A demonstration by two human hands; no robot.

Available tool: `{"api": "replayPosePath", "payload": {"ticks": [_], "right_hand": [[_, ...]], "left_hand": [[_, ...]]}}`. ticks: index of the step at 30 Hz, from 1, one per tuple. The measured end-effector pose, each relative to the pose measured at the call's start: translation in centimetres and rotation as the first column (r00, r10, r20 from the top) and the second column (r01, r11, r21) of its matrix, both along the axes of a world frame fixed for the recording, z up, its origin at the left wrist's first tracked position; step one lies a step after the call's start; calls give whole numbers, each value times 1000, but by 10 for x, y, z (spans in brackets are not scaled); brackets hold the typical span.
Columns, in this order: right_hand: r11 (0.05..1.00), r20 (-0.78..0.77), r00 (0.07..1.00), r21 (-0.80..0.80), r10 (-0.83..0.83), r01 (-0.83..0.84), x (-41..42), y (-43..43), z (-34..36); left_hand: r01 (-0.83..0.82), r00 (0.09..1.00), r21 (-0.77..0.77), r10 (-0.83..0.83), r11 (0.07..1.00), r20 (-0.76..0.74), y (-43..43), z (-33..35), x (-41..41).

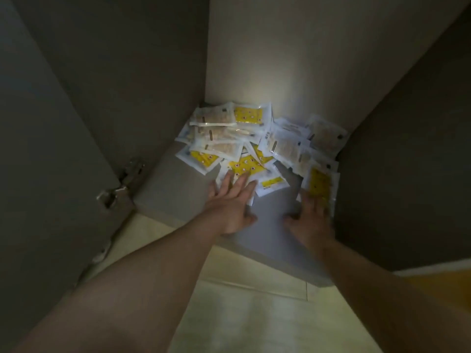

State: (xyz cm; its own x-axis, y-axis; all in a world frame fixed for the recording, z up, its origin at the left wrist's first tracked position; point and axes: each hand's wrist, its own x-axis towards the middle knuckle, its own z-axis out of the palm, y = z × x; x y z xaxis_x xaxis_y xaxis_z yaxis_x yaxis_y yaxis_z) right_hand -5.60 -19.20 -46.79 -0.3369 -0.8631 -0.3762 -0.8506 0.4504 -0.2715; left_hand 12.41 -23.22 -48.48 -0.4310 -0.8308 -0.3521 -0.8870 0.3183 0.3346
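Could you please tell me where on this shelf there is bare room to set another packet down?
Bare shelf lies at the front between the left hand and right hand, and front left towards the hinge. The back is crowded with packets up to the right wall.

Glossy clear-and-white plastic sachets (254,143) that caught the light, some with yellow printed faces, smooth matt grey laminate cabinet shelf (175,189), matt grey cabinet door (51,123) with a shiny metal hinge (119,184), pale glossy floor tiles (254,314).
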Motion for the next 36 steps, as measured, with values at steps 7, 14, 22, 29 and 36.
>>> {"api": "replayPosePath", "payload": {"ticks": [7,14,22,29,36], "right_hand": [[987,-77,995,155,58,-46,-31,-43,-15],[971,-110,970,119,218,-205,-5,-24,-23],[910,-55,908,35,415,-413,44,10,-28],[897,-5,914,-191,405,-398,50,-2,-12],[814,-23,816,82,578,-574,78,-31,-23]], "left_hand": [[59,975,42,-66,997,212,-5,-12,-12],[67,983,-33,-60,997,174,3,-17,-1],[40,997,-271,-56,962,-50,31,-26,61],[-39,999,-230,45,972,24,28,-25,87],[-41,962,-136,76,990,262,11,-23,63]]}}
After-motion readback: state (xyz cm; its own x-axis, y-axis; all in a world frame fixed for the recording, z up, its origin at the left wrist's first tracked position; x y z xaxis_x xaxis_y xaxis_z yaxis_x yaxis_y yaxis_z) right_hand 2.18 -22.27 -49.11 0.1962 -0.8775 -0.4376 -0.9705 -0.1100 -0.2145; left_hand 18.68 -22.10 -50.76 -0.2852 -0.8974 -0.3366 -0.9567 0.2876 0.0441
